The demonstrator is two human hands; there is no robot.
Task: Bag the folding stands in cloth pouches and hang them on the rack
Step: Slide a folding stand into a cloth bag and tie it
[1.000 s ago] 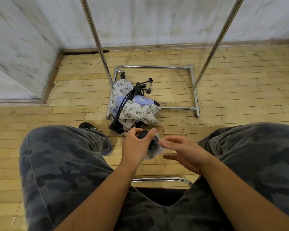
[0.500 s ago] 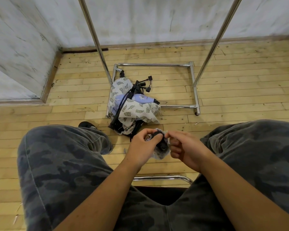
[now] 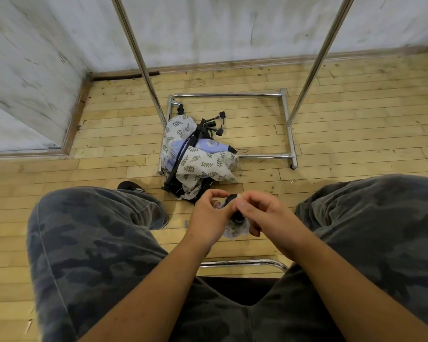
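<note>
Black rigid folding stand [image 3: 230,199] inside soft pale cloth pouch [image 3: 235,232]; left hand [image 3: 208,215] and right hand [image 3: 265,215] curled, pinching pouch mouth.

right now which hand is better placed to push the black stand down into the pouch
Right, likely: the right hand pinches the exposed top of the black stand; the left hand grips the pouch, steadying it.

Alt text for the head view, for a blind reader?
Between a seated person's knees, the left hand and right hand hold a pale cloth pouch with a small black stand poking out of it. Beyond, on the wooden floor, leaf-print pouches and black stands lie heaped at the base of a chrome rack.
</note>
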